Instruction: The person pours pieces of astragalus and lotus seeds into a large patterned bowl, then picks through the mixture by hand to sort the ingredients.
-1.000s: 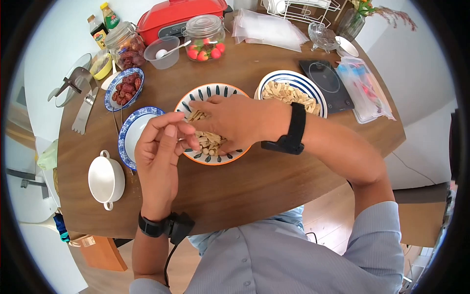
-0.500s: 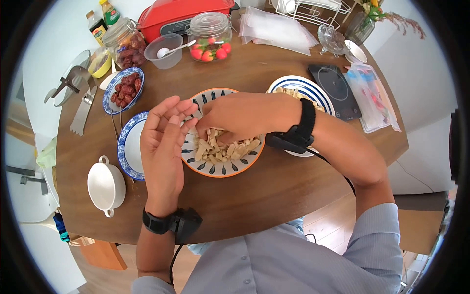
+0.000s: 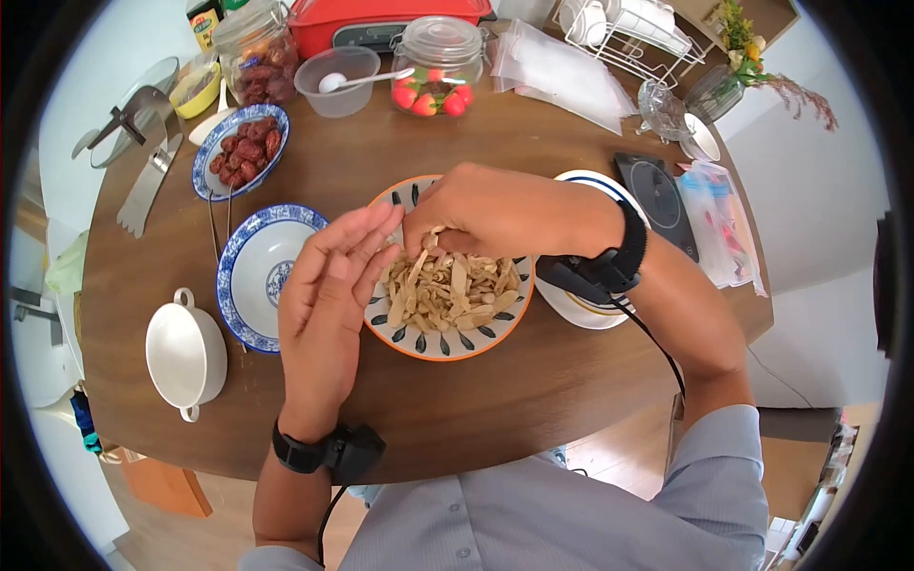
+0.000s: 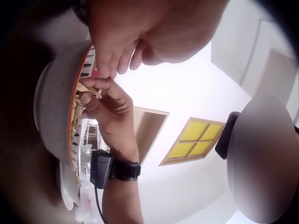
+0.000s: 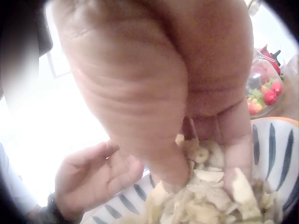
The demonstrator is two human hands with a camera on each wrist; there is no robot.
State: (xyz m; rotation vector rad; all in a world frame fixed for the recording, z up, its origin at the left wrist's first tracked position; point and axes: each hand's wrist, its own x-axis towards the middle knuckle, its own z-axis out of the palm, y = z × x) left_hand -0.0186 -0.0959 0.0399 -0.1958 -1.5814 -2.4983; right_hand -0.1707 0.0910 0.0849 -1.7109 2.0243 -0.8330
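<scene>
An orange-rimmed bowl (image 3: 447, 348) patterned with dark strokes holds a heap of pale dried slices (image 3: 452, 290). Over its far left part is my right hand (image 3: 476, 209), fingers curled and pointing down. It holds a few slices (image 5: 205, 156) between thumb and fingers, seen best in the right wrist view. My left hand (image 3: 328, 309) is at the bowl's left edge, palm turned toward the right hand, fingers nearly straight and holding nothing. In the left wrist view its fingertips come close to the right hand (image 4: 110, 109).
Left of the bowl are a blue-and-white bowl (image 3: 252, 247), a white two-handled pot (image 3: 187, 357) and a dish of red dates (image 3: 205, 176). A blue-ringed plate (image 3: 581, 309) lies partly under the right forearm. Behind stand a jar of strawberry-like fruit (image 3: 438, 57) and an induction plate (image 3: 657, 195).
My right hand has gone from spread flat over the slices to curled fingers holding some, lifted a little. The left hand stays beside the bowl. The head view has shifted.
</scene>
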